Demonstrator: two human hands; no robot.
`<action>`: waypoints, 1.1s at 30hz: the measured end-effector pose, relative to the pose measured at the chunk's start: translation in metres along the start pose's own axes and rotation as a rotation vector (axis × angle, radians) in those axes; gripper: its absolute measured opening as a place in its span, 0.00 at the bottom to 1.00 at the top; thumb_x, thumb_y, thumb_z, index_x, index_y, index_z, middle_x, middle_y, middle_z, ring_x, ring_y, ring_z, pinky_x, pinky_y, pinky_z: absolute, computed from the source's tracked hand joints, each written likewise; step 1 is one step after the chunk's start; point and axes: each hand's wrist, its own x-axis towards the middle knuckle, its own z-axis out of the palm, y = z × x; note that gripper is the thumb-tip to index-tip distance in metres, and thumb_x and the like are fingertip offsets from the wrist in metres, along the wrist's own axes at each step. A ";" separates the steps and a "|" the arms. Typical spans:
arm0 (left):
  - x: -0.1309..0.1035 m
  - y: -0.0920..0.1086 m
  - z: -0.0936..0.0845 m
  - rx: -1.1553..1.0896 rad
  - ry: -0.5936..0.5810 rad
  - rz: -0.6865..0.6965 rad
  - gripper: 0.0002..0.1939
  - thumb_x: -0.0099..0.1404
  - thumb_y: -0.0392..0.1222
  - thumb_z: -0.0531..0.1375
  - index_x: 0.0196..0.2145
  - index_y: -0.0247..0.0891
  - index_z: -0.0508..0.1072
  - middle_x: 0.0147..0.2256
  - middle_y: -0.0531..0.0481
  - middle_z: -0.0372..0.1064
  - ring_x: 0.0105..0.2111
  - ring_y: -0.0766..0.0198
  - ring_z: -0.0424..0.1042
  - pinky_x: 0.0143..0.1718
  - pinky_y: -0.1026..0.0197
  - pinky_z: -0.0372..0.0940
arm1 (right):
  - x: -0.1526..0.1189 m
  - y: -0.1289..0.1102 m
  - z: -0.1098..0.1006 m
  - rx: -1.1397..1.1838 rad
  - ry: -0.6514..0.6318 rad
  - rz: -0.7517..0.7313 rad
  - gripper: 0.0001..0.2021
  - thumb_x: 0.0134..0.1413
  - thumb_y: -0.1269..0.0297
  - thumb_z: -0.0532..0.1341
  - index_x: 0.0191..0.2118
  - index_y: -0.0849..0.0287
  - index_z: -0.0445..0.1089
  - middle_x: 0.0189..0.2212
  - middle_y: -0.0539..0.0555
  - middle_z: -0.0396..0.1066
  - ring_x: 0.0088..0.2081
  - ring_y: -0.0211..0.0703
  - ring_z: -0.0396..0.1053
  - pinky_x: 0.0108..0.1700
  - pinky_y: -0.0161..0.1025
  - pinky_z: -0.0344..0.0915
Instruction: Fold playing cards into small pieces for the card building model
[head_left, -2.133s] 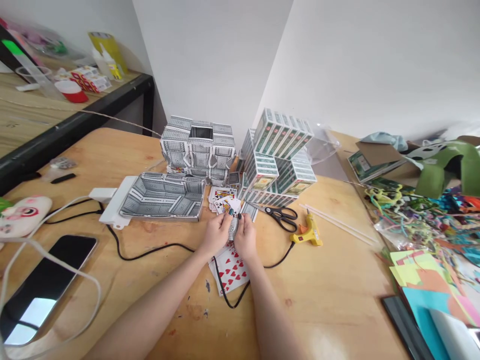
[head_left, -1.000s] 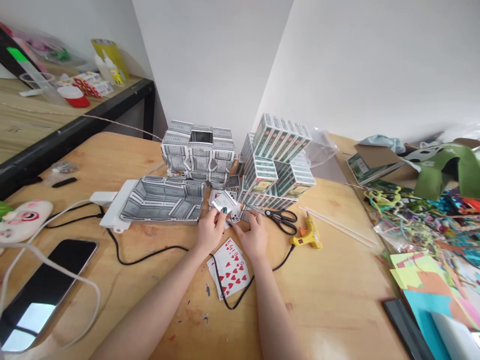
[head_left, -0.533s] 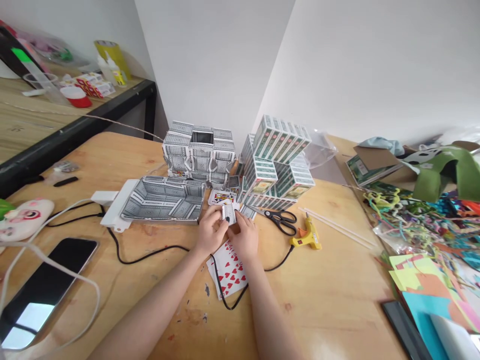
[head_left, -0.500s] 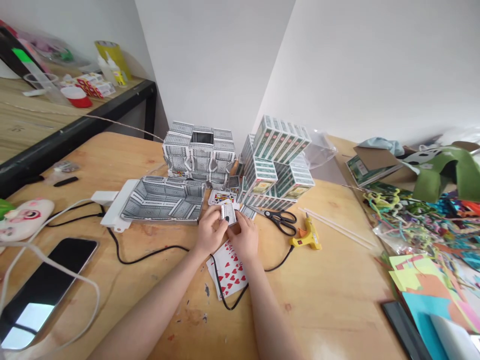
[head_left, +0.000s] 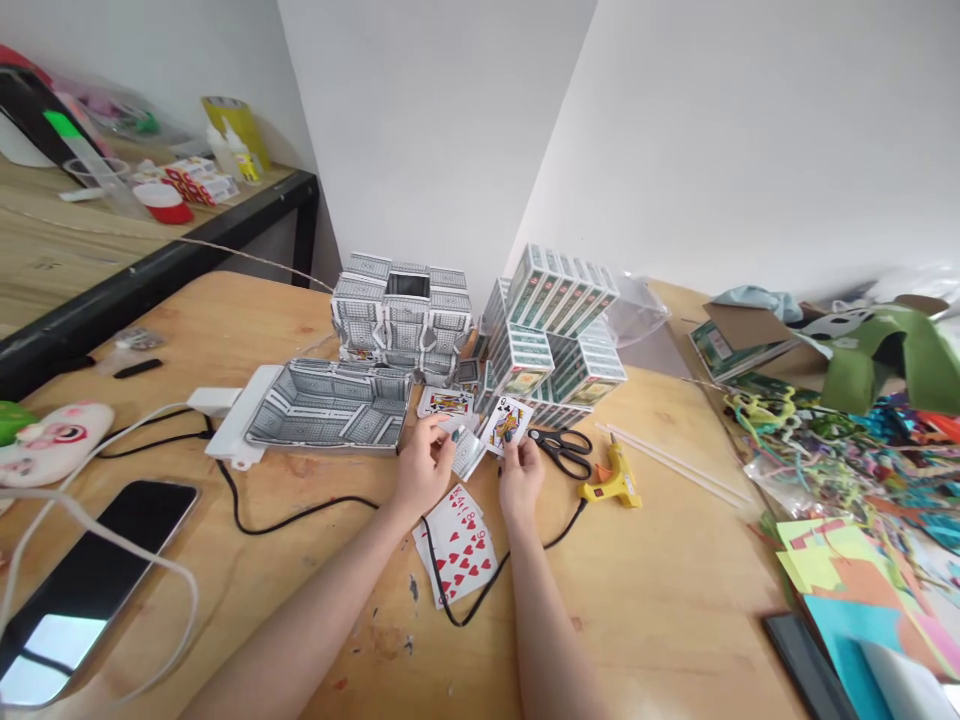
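My left hand [head_left: 426, 462] pinches a grey-backed playing card [head_left: 468, 453] that looks bent. My right hand [head_left: 520, 475] grips a queen of clubs playing card [head_left: 507, 424], its face toward me, thumb on its lower part. Below my hands lies a fan of heart playing cards [head_left: 466, 545] with a black cable across it. A face card [head_left: 445, 402] rests behind my left hand. Farther left is an open tray made of playing cards [head_left: 330, 405]. A hollow block structure of cards [head_left: 405, 310] stands behind it.
Stacked green-white card boxes [head_left: 559, 300] stand at the back right. Black scissors [head_left: 566, 450], a yellow glue gun [head_left: 615, 478] and clear glue sticks [head_left: 675, 462] lie right of my hands. A white power strip [head_left: 244, 425] and a phone [head_left: 97, 590] are on the left.
My hands have moved apart. My right hand has shifted right and now holds up the queen of clubs, while the grey-backed card stays in my left hand.
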 end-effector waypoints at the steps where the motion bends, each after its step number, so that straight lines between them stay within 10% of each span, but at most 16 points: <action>1: 0.000 0.001 0.000 0.048 -0.023 0.039 0.12 0.63 0.38 0.51 0.45 0.39 0.61 0.33 0.48 0.68 0.36 0.63 0.68 0.38 0.60 0.65 | 0.000 0.000 -0.001 -0.010 0.032 -0.006 0.15 0.53 0.53 0.51 0.25 0.60 0.61 0.19 0.47 0.60 0.22 0.36 0.56 0.25 0.33 0.54; 13: 0.010 0.006 -0.002 0.348 -0.059 0.262 0.02 0.60 0.37 0.54 0.31 0.40 0.67 0.33 0.48 0.67 0.43 0.57 0.65 0.52 0.49 0.58 | 0.000 0.000 -0.005 0.001 0.176 0.021 0.16 0.53 0.53 0.52 0.21 0.59 0.57 0.18 0.45 0.55 0.22 0.34 0.52 0.25 0.32 0.53; 21: 0.014 -0.009 0.006 0.424 -0.085 0.223 0.23 0.61 0.33 0.51 0.55 0.34 0.56 0.55 0.39 0.57 0.58 0.52 0.52 0.55 0.46 0.56 | -0.005 -0.005 -0.003 0.035 0.137 -0.029 0.15 0.52 0.53 0.53 0.23 0.59 0.60 0.19 0.47 0.59 0.22 0.34 0.55 0.26 0.32 0.55; 33: 0.012 -0.013 0.006 0.471 -0.101 0.205 0.18 0.63 0.35 0.51 0.51 0.39 0.63 0.48 0.42 0.62 0.52 0.53 0.59 0.52 0.48 0.59 | -0.006 0.004 0.002 -0.133 -0.013 -0.050 0.16 0.53 0.55 0.53 0.38 0.62 0.68 0.26 0.54 0.71 0.25 0.41 0.66 0.28 0.35 0.60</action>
